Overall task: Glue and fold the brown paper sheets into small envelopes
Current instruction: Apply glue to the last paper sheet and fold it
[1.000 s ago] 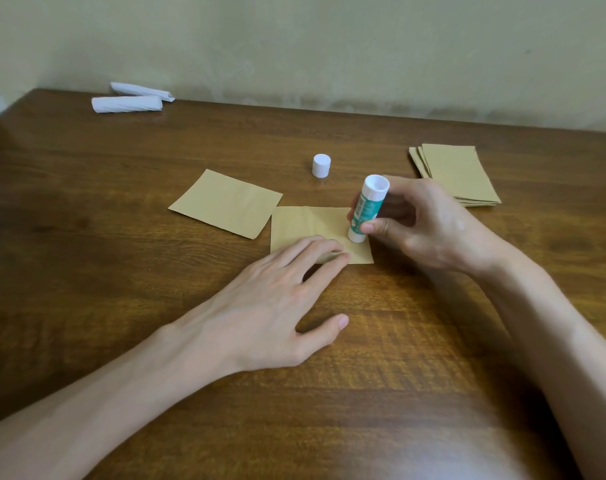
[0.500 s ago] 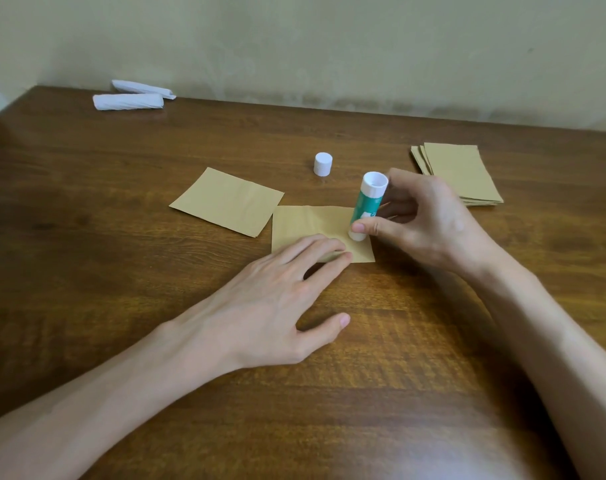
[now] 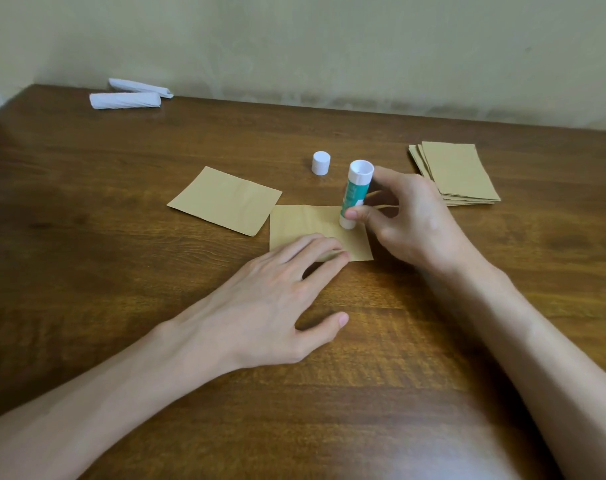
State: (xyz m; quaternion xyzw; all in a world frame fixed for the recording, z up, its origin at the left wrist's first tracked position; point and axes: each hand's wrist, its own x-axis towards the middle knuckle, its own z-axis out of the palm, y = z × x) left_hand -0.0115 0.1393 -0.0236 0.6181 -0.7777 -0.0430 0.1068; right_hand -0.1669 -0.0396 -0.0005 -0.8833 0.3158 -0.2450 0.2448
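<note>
A: What is nearest, at the bottom of the frame?

B: Two bare forearms reach in from the lower corners over a dark wooden bench (image 3: pixel 87 271). The left hand (image 3: pixel 260 299) lies just below the centre, fingers straight and flat, holding nothing. Its fingertips press on the near edge of a brown sheet (image 3: pixel 305 223), and the thumb is spread apart on the bare wood.

A: And the sheet itself?

B: It lies flat at the centre of the frame, with faint creases across it. Its near right corner shows between the two hands.

A: What about the other hand?

B: The right hand (image 3: pixel 415 220), right of centre, pinches a glue stick (image 3: pixel 355 192) between the thumb and curled fingers. The stick has a green label and white ends. It stands almost upright, its top leaning a little to the right, and its lower end touches the sheet near the far right corner.

A: What lies beyond?

B: A second brown sheet (image 3: pixel 225 199) lies flat just left of the first; whether their edges touch I cannot tell. Behind them a small white cap (image 3: pixel 320 162) stands alone on the wood, near the top of the stick. At the right of the frame sits a fanned stack of brown sheets (image 3: pixel 457 173). In the upper left, two white paper rolls (image 3: pixel 125 100) lie side by side near the far edge of the bench, below a pale wall (image 3: pixel 329 46).
</note>
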